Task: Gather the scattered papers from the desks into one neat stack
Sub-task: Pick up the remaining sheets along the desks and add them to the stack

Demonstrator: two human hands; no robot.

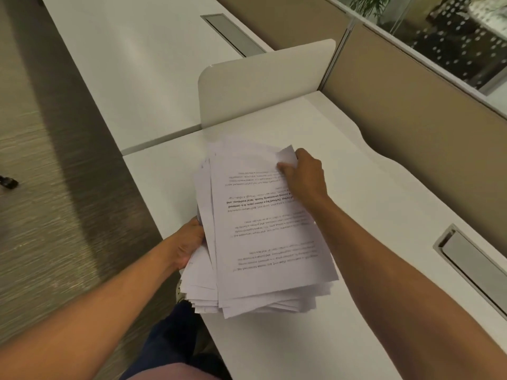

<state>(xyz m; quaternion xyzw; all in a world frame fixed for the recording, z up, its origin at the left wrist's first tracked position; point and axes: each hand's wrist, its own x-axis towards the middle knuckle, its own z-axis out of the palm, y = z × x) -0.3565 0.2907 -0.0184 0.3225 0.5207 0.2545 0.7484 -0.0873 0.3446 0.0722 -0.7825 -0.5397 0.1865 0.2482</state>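
A thick, uneven stack of printed white papers (263, 237) sits over the front left edge of the near white desk (370, 215), its sheets fanned out at the bottom. My left hand (186, 242) grips the stack's left side from underneath, off the desk edge. My right hand (301, 176) pinches the far right corner of the top sheet, whose text reads upside down to me.
A low white divider panel (263, 86) stands between the near desk and the far white desk (131, 64). Beige partition walls (411, 111) line the right. Grey cable hatches (472, 259) are set in both desks. Carpeted floor (55, 187) lies left.
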